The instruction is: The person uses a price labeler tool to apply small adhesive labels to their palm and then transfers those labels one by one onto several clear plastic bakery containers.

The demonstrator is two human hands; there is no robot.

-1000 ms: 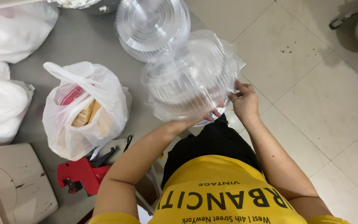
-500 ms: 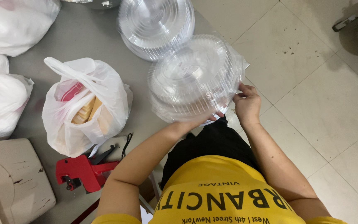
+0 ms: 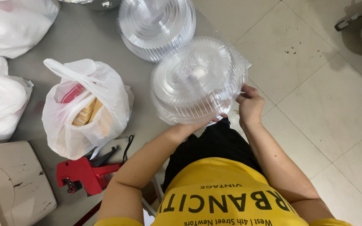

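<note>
1. Right hand (image 3: 250, 104) grips the near right edge of a stack of clear plastic lids (image 3: 197, 79) wrapped in a thin clear bag, fingers pinched on the rim.
2. Left hand (image 3: 202, 122) is mostly hidden beneath the near edge of the same stack; only a few fingertips show at its underside, curled up against it, so it holds the stack from below.
3. That stack is held tilted over the near right edge of a grey table (image 3: 84, 46), partly out over the tiled floor (image 3: 315, 104).
4. Just behind it, a second pile of clear lids (image 3: 156, 25) rests on the table, its edge overlapped by the held stack.
5. Left of the hands sits an open white plastic bag (image 3: 84, 106) with tan and red things inside.
6. Near it, by the table's front edge, lies a red tool (image 3: 84, 173) with a black cord.
7. More white bags (image 3: 1, 100) fill the far left side, and a worn beige block (image 3: 13, 180) lies in the near left corner.
</note>
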